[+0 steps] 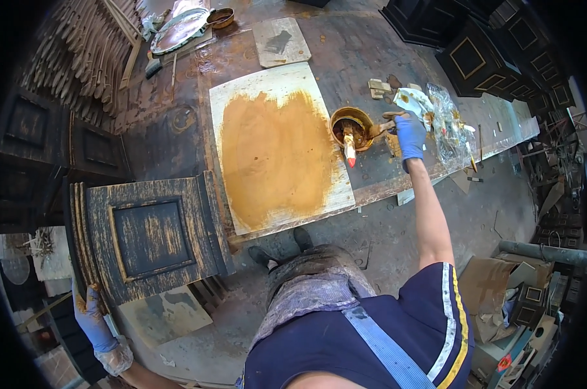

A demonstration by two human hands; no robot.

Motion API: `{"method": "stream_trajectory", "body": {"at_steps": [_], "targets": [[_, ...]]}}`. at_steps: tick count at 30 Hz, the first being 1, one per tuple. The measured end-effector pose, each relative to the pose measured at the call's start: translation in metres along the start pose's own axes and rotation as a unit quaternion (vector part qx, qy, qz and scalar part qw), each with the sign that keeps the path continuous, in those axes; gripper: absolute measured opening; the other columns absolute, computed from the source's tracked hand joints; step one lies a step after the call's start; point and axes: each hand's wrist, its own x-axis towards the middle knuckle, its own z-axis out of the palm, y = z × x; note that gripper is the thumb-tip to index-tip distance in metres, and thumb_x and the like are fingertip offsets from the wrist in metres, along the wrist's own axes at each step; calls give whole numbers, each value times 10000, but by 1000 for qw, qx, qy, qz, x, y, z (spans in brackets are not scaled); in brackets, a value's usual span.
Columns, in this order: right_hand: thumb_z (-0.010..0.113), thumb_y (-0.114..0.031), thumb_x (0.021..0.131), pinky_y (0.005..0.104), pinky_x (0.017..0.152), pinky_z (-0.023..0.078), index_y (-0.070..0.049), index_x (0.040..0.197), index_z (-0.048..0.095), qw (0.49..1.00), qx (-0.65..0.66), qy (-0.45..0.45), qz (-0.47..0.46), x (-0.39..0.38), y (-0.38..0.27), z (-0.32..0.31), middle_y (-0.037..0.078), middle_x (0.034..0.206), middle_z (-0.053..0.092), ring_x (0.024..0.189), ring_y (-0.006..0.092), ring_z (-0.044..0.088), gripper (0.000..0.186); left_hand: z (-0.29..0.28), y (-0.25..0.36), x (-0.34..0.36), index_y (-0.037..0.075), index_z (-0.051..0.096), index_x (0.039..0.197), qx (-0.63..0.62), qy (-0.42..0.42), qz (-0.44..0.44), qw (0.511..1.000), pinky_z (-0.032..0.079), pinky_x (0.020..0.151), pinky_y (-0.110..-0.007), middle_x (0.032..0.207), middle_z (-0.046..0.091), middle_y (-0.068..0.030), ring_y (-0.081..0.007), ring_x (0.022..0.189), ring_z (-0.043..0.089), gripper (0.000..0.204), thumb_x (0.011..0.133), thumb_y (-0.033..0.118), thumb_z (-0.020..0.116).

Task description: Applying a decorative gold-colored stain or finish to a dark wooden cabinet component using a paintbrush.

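My right hand [411,135], in a blue glove, is closed around the wooden handle of a paintbrush [380,128] at the rim of a round pot [341,115] of dark brown liquid. A second brush with a white and red handle [350,150] leans in the pot. Left of it lies a pale board [267,155], its middle covered with orange-brown colour. My left hand [94,321], gloved in blue with brown stains, has its fingers stretched out beside the lower left edge of a worn black cabinet piece [152,236]; whether it touches is unclear.
The dark worktable [170,142] carries a stained small board [281,41], a silvery tray [179,31], a bowl [221,18], and crumpled plastic [444,123] on the right. Black cabinets [468,58] stand far right; turned wooden spindles [80,58] are stacked far left. Cardboard [497,285] lies lower right.
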Motion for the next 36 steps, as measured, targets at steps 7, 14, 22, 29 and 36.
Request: {"method": "stream_trajectory", "body": {"at_steps": [7,14,22,29,36], "targets": [[478,-269,774,319,758,388,-19,958,522,978,-151,63,-129,-33,-36,3,124,921,544,877,201,511,313,-8,16,-17,-46,428,1088,-51,20,-33,998,381,670,-195,889,533,-42,-89,768,484,405,792,216,519],[483,-33,770,256,688,410,-36,939,529,916,-192,-223,-273,-74,-63,-16,90,855,563,772,203,541,175,-5,24,-15,-12,433,1127,42,69,51,995,358,774,-211,961,540,-58,-98,859,469,433,799,257,514],[480,-240,791,259,766,424,49,1050,463,882,443,-134,88,-116,-135,24,118,1036,502,825,148,523,388,-11,14,-8,-25,434,1125,-31,49,46,997,351,779,-207,988,516,-46,-89,862,453,480,790,310,518],[516,-245,754,288,726,451,65,1030,464,673,585,-375,254,-203,-185,141,151,933,529,725,129,526,418,-15,6,4,-11,468,1095,-47,79,-21,996,356,682,-175,892,521,-9,-59,786,452,454,765,289,551],[496,-160,771,389,722,482,-6,863,479,659,625,-298,294,-235,-186,186,239,1067,455,888,299,526,181,-11,-10,6,-7,488,1060,-18,107,7,994,355,695,-187,896,520,-10,-72,788,458,392,781,268,514]]}}
